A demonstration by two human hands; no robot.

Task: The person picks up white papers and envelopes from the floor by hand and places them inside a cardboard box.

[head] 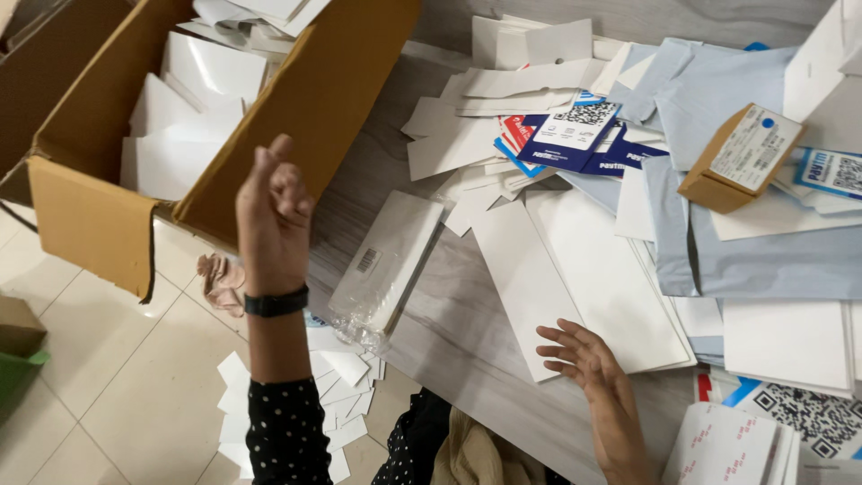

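My left hand [274, 216] is raised beside the outer wall of a brown cardboard box [319, 99], fingers loosely curled, holding nothing. A black band sits on that wrist. My right hand [584, 355] hovers with fingers spread over the near edge of a large white card [575, 269] on the grey wooden table [467, 332]. A flat white packet in clear plastic [386, 260] lies between the two hands, overhanging the table's edge.
The box holds white paper scraps [184, 117]. Piles of white cards, blue printed cards [575, 130], grey-blue mailers [763, 260] and a small brown carton [736, 157] cover the table. White scraps [332, 404] litter the tiled floor below.
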